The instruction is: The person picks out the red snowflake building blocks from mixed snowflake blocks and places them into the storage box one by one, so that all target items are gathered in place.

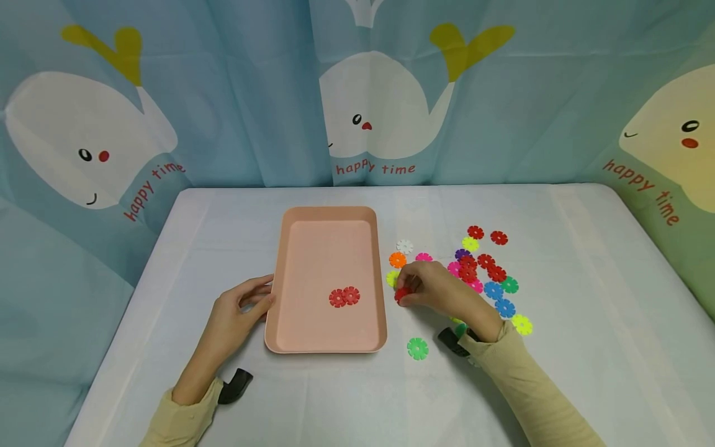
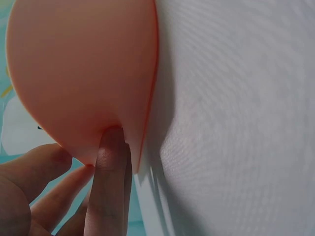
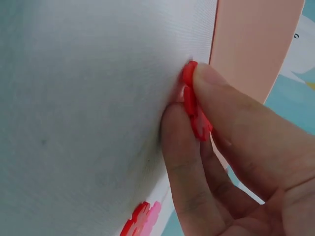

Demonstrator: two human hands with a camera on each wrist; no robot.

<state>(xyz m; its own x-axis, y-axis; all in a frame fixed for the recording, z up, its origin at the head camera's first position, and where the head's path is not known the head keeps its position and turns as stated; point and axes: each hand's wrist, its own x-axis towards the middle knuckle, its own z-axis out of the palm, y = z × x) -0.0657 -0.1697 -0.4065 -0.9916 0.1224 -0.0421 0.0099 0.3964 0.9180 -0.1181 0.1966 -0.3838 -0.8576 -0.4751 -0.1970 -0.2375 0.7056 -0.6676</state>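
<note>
My right hand (image 1: 432,287) pinches a red flower-shaped plastic disc (image 3: 197,110) between thumb and fingers, low over the table just right of the pink tray (image 1: 324,261). In the right wrist view the disc stands edge-on. My left hand (image 1: 234,313) holds the tray at its left side, thumb at the rim and a finger against the outer wall in the left wrist view. Two red discs (image 1: 344,297) lie side by side inside the tray. Close to the right hand are an orange disc (image 1: 398,259) and a yellow one (image 1: 392,278), partly covered.
Several discs in red, pink, blue, green and yellow lie scattered to the right, such as a blue one (image 1: 505,308). A green disc (image 1: 418,348) lies near the tray's lower right corner. A curtain with whales (image 1: 385,105) hangs behind the white table (image 1: 335,397).
</note>
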